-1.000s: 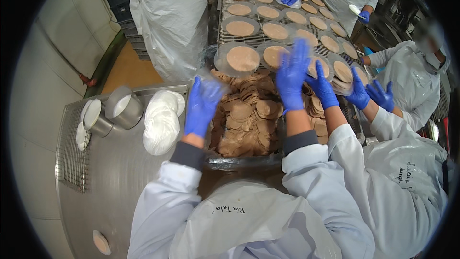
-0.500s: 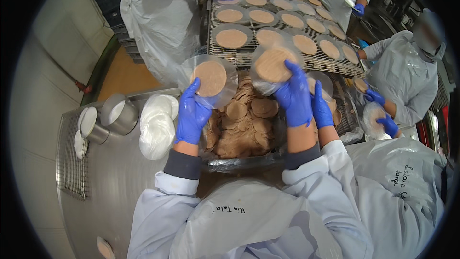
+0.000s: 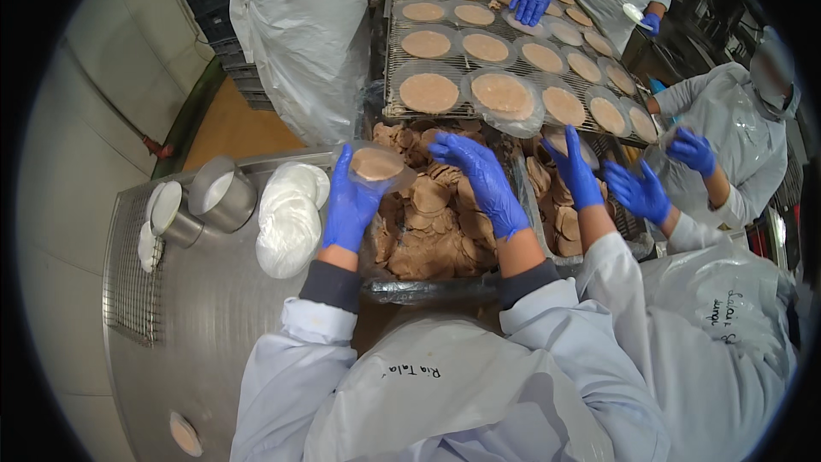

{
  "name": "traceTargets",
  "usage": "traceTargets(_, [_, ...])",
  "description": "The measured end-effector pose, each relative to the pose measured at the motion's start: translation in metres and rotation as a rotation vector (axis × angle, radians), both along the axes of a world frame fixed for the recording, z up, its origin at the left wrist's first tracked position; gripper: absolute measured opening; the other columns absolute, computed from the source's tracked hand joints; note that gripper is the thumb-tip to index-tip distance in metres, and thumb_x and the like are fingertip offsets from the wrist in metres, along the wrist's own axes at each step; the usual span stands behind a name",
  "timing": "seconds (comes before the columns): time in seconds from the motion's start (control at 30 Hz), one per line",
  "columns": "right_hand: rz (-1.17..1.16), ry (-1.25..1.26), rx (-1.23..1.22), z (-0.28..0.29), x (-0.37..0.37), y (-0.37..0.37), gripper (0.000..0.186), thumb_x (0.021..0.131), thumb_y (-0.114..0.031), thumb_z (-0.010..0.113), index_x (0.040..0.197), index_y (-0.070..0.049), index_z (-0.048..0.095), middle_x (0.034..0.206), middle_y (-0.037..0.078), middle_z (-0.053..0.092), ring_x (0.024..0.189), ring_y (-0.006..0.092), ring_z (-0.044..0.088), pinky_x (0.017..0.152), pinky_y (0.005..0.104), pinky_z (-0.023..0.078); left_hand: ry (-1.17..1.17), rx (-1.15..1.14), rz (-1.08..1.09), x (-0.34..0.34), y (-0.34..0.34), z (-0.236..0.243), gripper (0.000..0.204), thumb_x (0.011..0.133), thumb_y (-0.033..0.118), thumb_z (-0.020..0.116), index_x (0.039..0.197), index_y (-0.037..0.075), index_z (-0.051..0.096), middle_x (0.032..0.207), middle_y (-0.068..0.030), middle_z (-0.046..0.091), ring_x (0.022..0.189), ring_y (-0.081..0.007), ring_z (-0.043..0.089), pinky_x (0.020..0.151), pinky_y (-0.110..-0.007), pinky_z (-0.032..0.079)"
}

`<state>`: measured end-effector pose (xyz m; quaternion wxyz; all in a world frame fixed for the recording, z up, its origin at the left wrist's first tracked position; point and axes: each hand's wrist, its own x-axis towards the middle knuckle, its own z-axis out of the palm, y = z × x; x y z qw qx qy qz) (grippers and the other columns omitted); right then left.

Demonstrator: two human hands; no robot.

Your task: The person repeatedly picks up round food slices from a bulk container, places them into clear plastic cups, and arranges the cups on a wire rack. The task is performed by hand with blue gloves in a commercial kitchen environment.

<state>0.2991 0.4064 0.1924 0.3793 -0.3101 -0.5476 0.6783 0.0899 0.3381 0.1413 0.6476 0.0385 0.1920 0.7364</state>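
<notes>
Conveyor: the wire belt (image 3: 453,66) runs away from the person, carrying rows of pale discs (image 3: 429,92), each on a round of clear film
Steel table: the bare-topped table (image 3: 222,316) stands to the left of the bin, bearing two metal pots (image 3: 226,197) and a heap of white rounds (image 3: 288,231)
Lined bin: the bin (image 3: 436,289) stands between the person and the belt, filled with browner discs (image 3: 428,227) piled loosely
Neighbour's gloves: a co-worker's blue hands (image 3: 580,171) reach over the next bin, to the right
Right hand: the blue-gloved hand (image 3: 487,180) is over the bin, fingers extended and apart from the thumb, with nothing seen in it; half a second ago it held up a disc on film
Left hand: the gloved hand (image 3: 352,210) grips a film round at the bin's left side, its hold narrow
Held disc: the pale disc (image 3: 377,164) lies on this film, over the bin's far left part, lower and flatter than before
Meaning: judging by this, the right hand's disc is already released, while the left one's is not yet parted from its film
</notes>
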Motion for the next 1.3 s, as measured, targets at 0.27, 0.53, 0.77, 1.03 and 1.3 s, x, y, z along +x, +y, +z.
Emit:
traceTargets(0.27, [-0.233, 0.989, -0.439, 0.013, 0.026, 0.025, 0.055, 0.083, -0.029, 0.054, 0.128, -0.006, 0.031, 0.129, 0.015, 0.037, 0.116, 0.033, 0.041, 0.098, 0.0543, 0.029, 0.045, 0.178, -0.088, 0.063, 0.067, 0.03, 0.047, 0.086, 0.013, 0.05, 0.125, -0.004, 0.029, 0.124, -0.0197, 0.04, 0.113, -0.0328, 0.043, 0.097, -0.049, 0.035])
traceTargets(0.53, [-0.238, 0.76, -0.313, 0.034, 0.014, -0.001, 0.05, 0.079, -0.014, 0.06, 0.122, 0.002, 0.039, 0.117, 0.016, 0.049, 0.105, 0.0281, 0.051, 0.091, 0.0424, 0.042, 0.008, 0.103, -0.061, 0.038, 0.01, 0.011, 0.047, 0.087, 0.015, 0.051, 0.126, 0.0, 0.03, 0.121, -0.0183, 0.044, 0.107, -0.0337, 0.048, 0.09, -0.049, 0.042])
traceTargets(0.77, [0.011, 0.126, 0.097, 0.008, -0.083, -0.047, 0.056, 0.074, -0.021, 0.068, 0.12, 0.0, 0.045, 0.114, 0.011, 0.052, 0.107, 0.0175, 0.047, 0.09, 0.0313, 0.038, 0.289, -0.026, 0.151, 0.017, -0.061, 0.031, 0.047, 0.081, 0.014, 0.059, 0.122, 0.004, 0.04, 0.118, -0.012, 0.047, 0.107, -0.0246, 0.049, 0.088, -0.04, 0.045])
traceTargets(1.03, [-0.03, 0.336, -0.444, -0.008, -0.059, -0.007, 0.056, 0.077, -0.035, 0.061, 0.12, -0.004, 0.043, 0.127, 0.014, 0.043, 0.124, 0.0253, 0.033, 0.1, 0.0434, 0.023, 0.753, -0.412, 0.969, -0.203, -0.302, -0.118, 0.023, 0.081, 0.011, 0.054, 0.103, 0.005, 0.05, 0.106, -0.0106, 0.054, 0.094, -0.0197, 0.053, 0.085, -0.033, 0.044])
traceTargets(1.3, [-0.256, 0.888, -0.673, -0.004, -0.014, 0.033, 0.073, 0.077, -0.034, 0.06, 0.13, 0.001, 0.023, 0.14, 0.018, 0.019, 0.127, 0.0325, 0.024, 0.103, 0.0504, 0.021, 0.473, 0.041, 0.382, -0.05, -0.051, -0.04, 0.031, 0.089, 0.018, 0.045, 0.115, 0.001, 0.044, 0.116, -0.0158, 0.047, 0.109, -0.0287, 0.048, 0.096, -0.038, 0.039])
